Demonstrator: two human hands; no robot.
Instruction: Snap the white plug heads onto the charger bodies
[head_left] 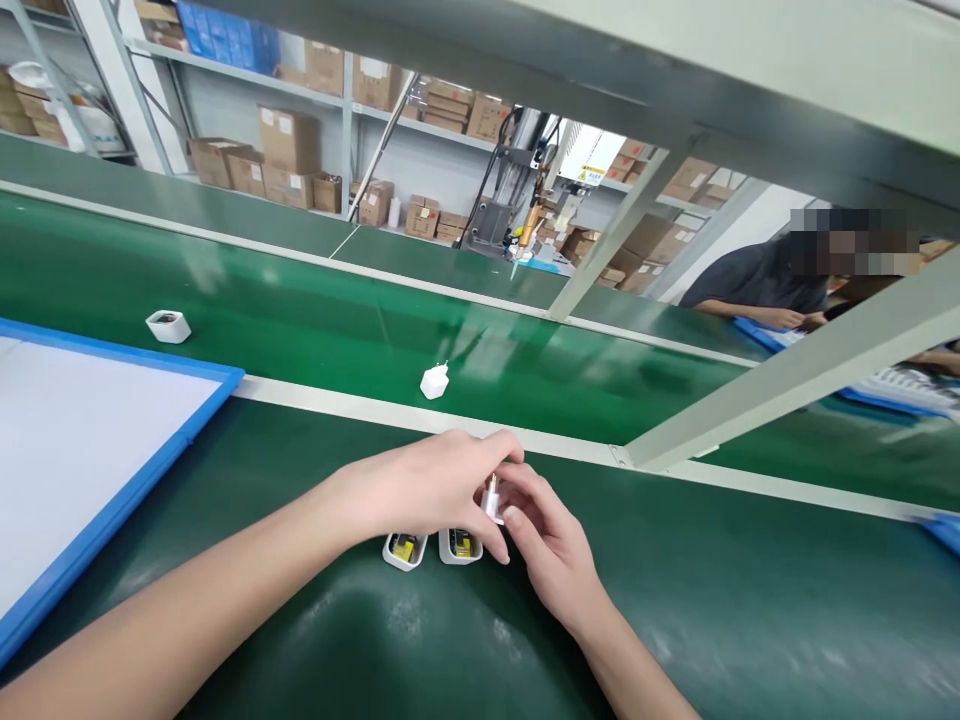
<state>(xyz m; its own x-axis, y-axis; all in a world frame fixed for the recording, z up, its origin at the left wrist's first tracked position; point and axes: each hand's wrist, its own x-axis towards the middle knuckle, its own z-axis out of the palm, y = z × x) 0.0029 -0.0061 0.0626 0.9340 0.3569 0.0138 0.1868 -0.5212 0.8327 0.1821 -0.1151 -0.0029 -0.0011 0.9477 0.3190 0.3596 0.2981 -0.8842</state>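
Both my hands meet over the dark green bench [750, 620] and pinch one small white charger plug [493, 497] with metal pins between their fingertips. My left hand [431, 485] reaches in from the lower left, my right hand [551, 545] from the lower right. Just beneath my left hand two open white charger shells [406, 549] [459, 546] lie side by side, showing yellow and black parts inside.
A finished white charger [435, 381] and an open white shell [168, 326] lie on the green conveyor belt [300, 320]. A blue-framed white board [90, 430] lies at left. A grey frame strut [787, 380] crosses at right. Another person [765, 285] works across the belt.
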